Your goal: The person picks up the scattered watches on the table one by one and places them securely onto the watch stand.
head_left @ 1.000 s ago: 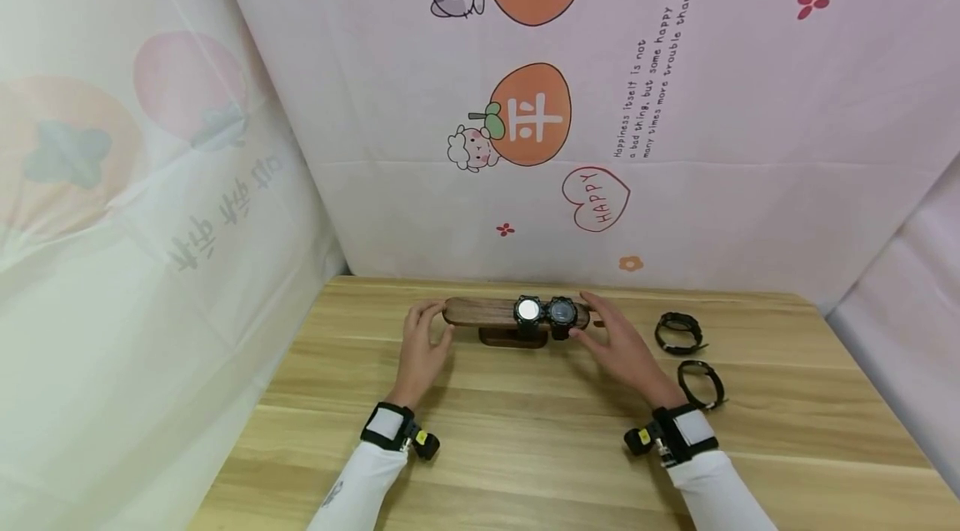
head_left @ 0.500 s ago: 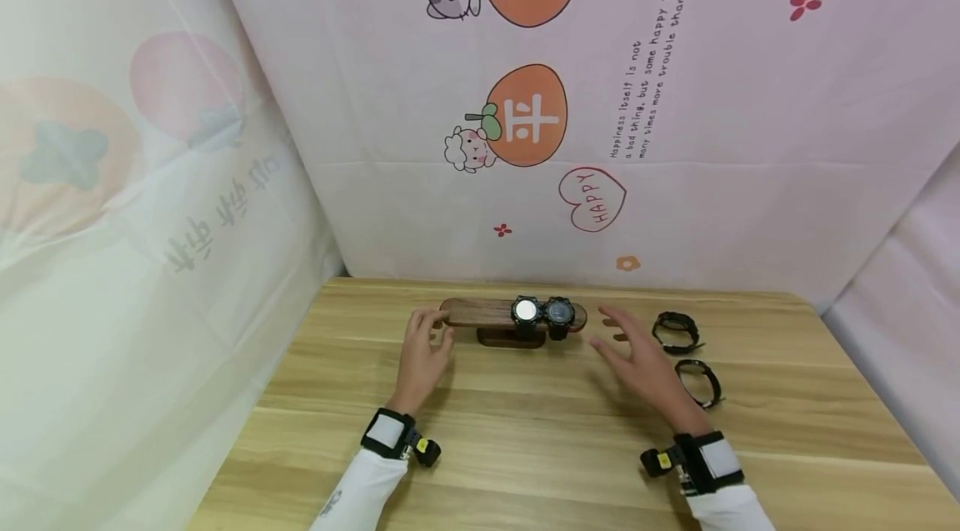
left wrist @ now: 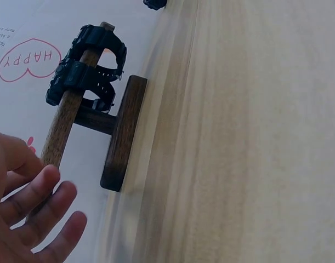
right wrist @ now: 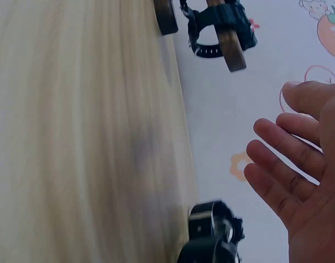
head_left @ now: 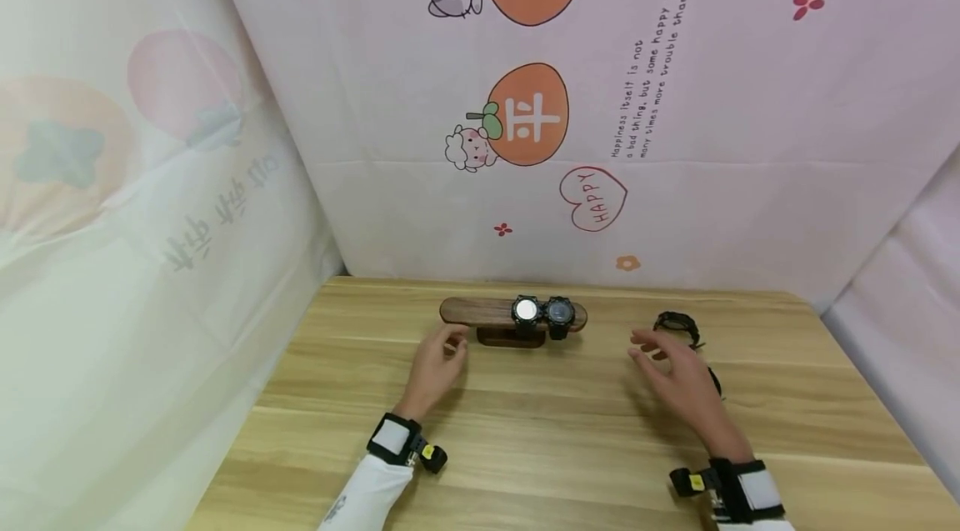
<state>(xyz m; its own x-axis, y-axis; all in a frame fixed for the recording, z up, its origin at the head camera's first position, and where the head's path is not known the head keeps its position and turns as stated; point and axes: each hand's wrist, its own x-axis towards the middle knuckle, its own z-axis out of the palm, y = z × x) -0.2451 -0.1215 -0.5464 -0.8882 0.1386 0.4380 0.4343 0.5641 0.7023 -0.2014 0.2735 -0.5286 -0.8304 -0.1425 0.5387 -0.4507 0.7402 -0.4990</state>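
A dark wooden watch stand (head_left: 480,313) stands near the back of the table. Two black watches are strapped side by side on its bar: one with a bright face (head_left: 527,310), and beside it to the right one with a dark face (head_left: 559,312). Just in front of the stand's left end is my left hand (head_left: 435,368), fingers loosely bent and holding nothing. My right hand (head_left: 686,385) hovers to the right of the stand, fingers relaxed and nothing in them. Behind it lies a third black watch (head_left: 678,326); a fourth watch (head_left: 715,382) is mostly hidden by that hand.
A wood-grain table (head_left: 525,448) carries everything. White printed cloth (head_left: 390,206) hangs along its back edge, and more cloth (head_left: 247,331) rises on the left side.
My right hand has left the stand's right end and moved right, towards the loose watches. The left hand has come off the stand's left end and shifted slightly right and nearer.
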